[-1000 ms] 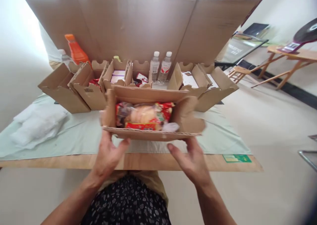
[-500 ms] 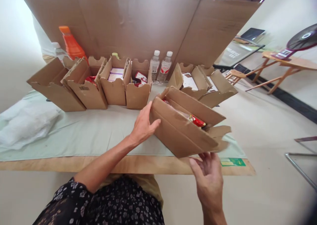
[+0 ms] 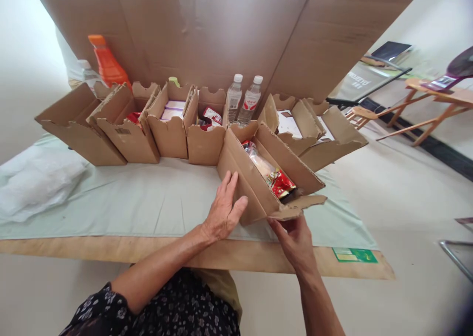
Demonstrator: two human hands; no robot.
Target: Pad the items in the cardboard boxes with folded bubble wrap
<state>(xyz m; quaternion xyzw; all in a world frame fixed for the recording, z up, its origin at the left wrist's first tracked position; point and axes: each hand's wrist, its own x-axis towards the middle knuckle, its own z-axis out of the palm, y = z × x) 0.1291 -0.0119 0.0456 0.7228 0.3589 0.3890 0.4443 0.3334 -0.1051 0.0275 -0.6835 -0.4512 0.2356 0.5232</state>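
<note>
Box (image 3: 254,190) holding a red-tipped packet (image 3: 271,173) is just in front of the bottles (image 3: 247,104), slanting rightward toward the person. Left hand (image 3: 225,208) is open against its side; right hand (image 3: 293,240) touches its near end, fingers partly hidden, grip unclear. Four boxes (image 3: 170,135) stand left of the bottles, two (image 3: 321,153) right.

Green cloth (image 3: 166,198): we could pass a hand low between the white plastic bag (image 3: 37,183) and the box's side.
Angled box (image 3: 256,200): flanked by our left hand (image 3: 223,213) and right hand (image 3: 295,245), it blocks the front way to two bottles (image 3: 250,102).
Left boxes (image 3: 170,136): four, with little room between.
Cardboard sheet (image 3: 207,35): walls off the back.
</note>
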